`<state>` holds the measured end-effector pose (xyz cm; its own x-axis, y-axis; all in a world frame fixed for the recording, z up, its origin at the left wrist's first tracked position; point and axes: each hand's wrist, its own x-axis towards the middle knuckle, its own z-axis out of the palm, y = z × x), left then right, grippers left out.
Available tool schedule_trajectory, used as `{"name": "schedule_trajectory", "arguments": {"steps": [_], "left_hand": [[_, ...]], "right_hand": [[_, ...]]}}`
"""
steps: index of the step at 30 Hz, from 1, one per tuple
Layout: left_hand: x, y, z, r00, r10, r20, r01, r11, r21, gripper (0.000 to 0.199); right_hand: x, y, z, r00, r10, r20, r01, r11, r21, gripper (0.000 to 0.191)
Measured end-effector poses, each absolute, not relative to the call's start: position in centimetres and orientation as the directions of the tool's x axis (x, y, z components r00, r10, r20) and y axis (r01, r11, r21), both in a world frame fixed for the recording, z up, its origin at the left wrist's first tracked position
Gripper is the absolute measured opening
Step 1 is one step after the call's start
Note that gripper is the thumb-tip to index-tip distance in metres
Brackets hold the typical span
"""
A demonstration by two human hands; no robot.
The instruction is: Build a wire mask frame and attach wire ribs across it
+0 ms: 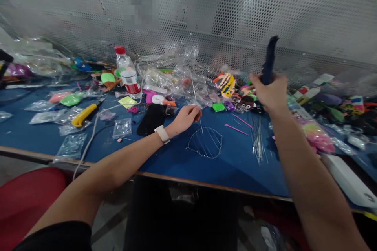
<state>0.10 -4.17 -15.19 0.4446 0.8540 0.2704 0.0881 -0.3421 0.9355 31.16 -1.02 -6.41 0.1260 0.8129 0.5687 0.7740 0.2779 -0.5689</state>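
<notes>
My left hand [188, 117], with a white band on its wrist, is closed on a thin straight wire [193, 88] that sticks out above and below the fingers. The wire's lower end reaches the top of a leaf-shaped wire frame [221, 145] with several thin strands across it, lying on the blue table. Raised at the right, my right hand [274, 93] grips a long dark blue object [268, 60]; its kind is unclear. Below that hand lies a loose bundle of thin metal wires [258, 143], beside two pink sticks [236, 129].
A black phone [151, 119], a yellow-handled cutter [84, 115] and a white cable [93, 133] lie on the left. A red-capped bottle [129, 74] stands behind them. Clear plastic bags and colourful clay pieces [226, 85] line the back. A white case [349, 180] sits at the right edge.
</notes>
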Motion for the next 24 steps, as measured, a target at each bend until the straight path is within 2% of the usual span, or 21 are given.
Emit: {"name": "schedule_trajectory", "arguments": {"steps": [1,2,5,8,12,18,24], "left_hand": [[0.1,-4.1,-15.3,0.436,0.851,0.291,0.074,-0.357,0.931,0.038],[0.0,-4.0,-15.4,0.424,0.848,0.318,0.058,-0.375,0.925,0.037],[0.0,-3.8,-15.6,0.366,0.842,0.395,0.013,-0.429,0.903,0.035],[-0.1,-3.6,-15.8,0.313,0.844,0.436,-0.004,-0.458,0.889,0.033],[-0.3,-3.8,-15.5,0.298,0.83,0.471,0.076,-0.513,0.855,0.031],[-0.7,-5.3,-14.0,0.354,0.71,0.608,0.292,-0.702,0.65,0.034],[-1.4,-5.6,-13.5,0.338,0.699,0.63,0.396,-0.713,0.578,0.024]], "right_hand": [[30.1,-1.9,-7.2,0.221,0.839,0.497,0.674,0.238,-0.7,0.064],[28.8,-2.9,-8.1,0.208,0.869,0.448,0.6,0.249,-0.76,0.063],[24.9,-5.6,-10.7,0.017,0.924,0.382,0.487,0.327,-0.81,0.062],[22.8,-6.9,-13.0,-0.052,0.91,0.412,0.529,0.375,-0.761,0.053],[22.4,-7.8,-14.7,-0.068,0.856,0.513,0.678,0.417,-0.606,0.044],[22.1,-9.2,-14.7,-0.112,0.866,0.487,0.645,0.436,-0.627,0.042],[21.7,-9.2,-14.7,-0.162,0.872,0.461,0.697,0.432,-0.572,0.046]]}}
